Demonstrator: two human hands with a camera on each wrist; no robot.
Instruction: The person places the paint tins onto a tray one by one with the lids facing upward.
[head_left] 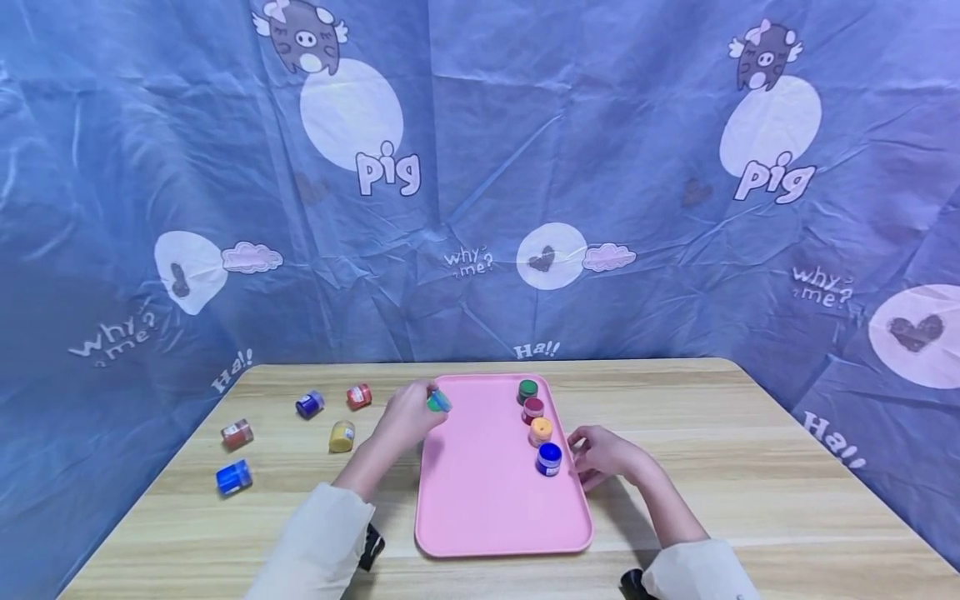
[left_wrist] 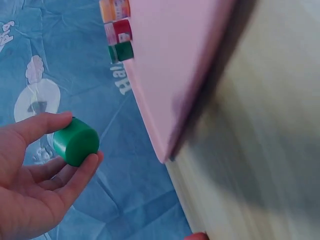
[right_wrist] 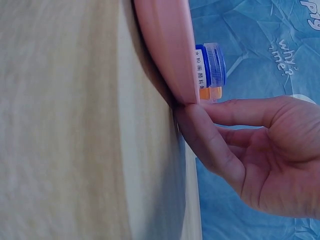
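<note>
My left hand (head_left: pixel 420 407) hovers over the far left edge of the pink tray (head_left: pixel 480 508) and pinches a small green-capped jar (head_left: pixel 438 402). In the left wrist view the green jar (left_wrist: pixel 72 146) sits between thumb and fingertips of that hand (left_wrist: pixel 81 136), beside the tray (left_wrist: pixel 175 65). Along the tray's right side stand a green jar (head_left: pixel 528 390), a dark red jar (head_left: pixel 533 409), an orange jar (head_left: pixel 540 431) and a blue jar (head_left: pixel 549 459). My right hand (head_left: pixel 581 454) is at the tray's right rim. There the right hand (right_wrist: pixel 196 106) pinches the rim (right_wrist: pixel 167 50) with thumb and forefinger, just beside the blue jar (right_wrist: pixel 211 65).
Left of the tray, several jars lie on the wooden table (head_left: pixel 750 483): a blue one (head_left: pixel 309 404), a red one (head_left: pixel 359 396), a yellow one (head_left: pixel 342 436), another red (head_left: pixel 237 433) and another blue (head_left: pixel 233 477). A blue printed cloth (head_left: pixel 600 167) hangs behind.
</note>
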